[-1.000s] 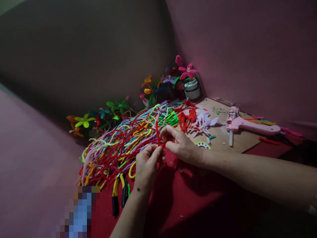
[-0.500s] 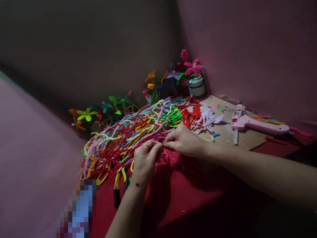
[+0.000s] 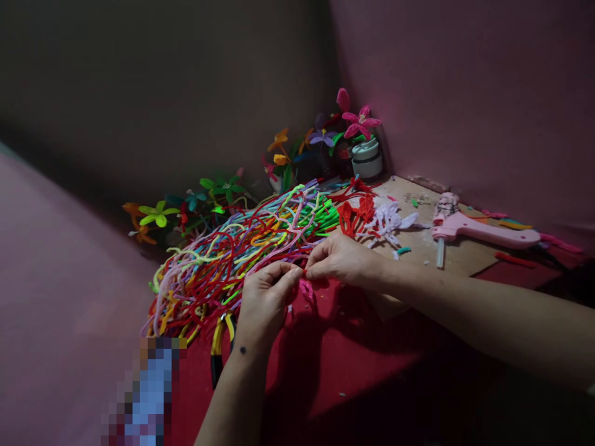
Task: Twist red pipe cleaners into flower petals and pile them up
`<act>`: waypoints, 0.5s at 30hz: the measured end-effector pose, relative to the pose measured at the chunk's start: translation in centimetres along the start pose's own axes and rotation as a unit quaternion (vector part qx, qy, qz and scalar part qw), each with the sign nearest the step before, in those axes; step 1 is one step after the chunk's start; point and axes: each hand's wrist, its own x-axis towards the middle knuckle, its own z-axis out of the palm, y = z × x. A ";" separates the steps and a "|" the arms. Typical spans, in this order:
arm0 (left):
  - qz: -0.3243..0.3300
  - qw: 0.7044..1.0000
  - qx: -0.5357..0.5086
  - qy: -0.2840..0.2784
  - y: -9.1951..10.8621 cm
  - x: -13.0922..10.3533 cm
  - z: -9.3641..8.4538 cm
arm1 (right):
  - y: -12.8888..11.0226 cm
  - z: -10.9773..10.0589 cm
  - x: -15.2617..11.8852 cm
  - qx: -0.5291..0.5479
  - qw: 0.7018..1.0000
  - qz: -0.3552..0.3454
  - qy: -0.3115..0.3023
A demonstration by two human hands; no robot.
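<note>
My left hand (image 3: 268, 291) and my right hand (image 3: 341, 260) meet fingertip to fingertip over the red cloth. Both are closed in a pinch on a short red pipe cleaner (image 3: 304, 272), of which only a small bit shows between them. Just below the fingertips lies a pink pipe-cleaner piece (image 3: 307, 290). Behind my hands spreads a large heap of many-coloured pipe cleaners (image 3: 242, 248). Pliers with yellow and black handles (image 3: 217, 347) lie left of my left wrist, partly hidden by it.
A pink glue gun (image 3: 488, 230) rests on a tan board (image 3: 460, 257) at the right. Red pieces (image 3: 356, 214) and white pieces (image 3: 393, 217) of pipe cleaner lie on the board. Finished flowers (image 3: 160, 214) and a pale lidded container (image 3: 367, 160) stand along the wall.
My left hand has shifted slightly left and its wrist has turned a little. The fingertips have parted slightly, so the red bit between them shows more. The camera view has moved slightly.
</note>
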 end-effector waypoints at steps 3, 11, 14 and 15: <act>-0.024 0.998 -0.058 -0.015 0.5 -0.4 0.1 | -0.3 0.1 -0.2 0.030 0.999 -0.020 0.003; 0.008 0.999 -0.031 0.038 0.7 -1.1 0.6 | 0.1 0.7 -0.4 0.105 0.994 -0.006 0.005; 0.082 0.990 0.083 0.073 0.2 -1.1 0.8 | 0.4 0.7 -0.3 0.113 0.993 0.012 -0.031; 0.108 0.983 0.120 0.083 0.0 -1.1 0.9 | 0.3 0.7 -0.3 0.107 0.993 0.019 -0.044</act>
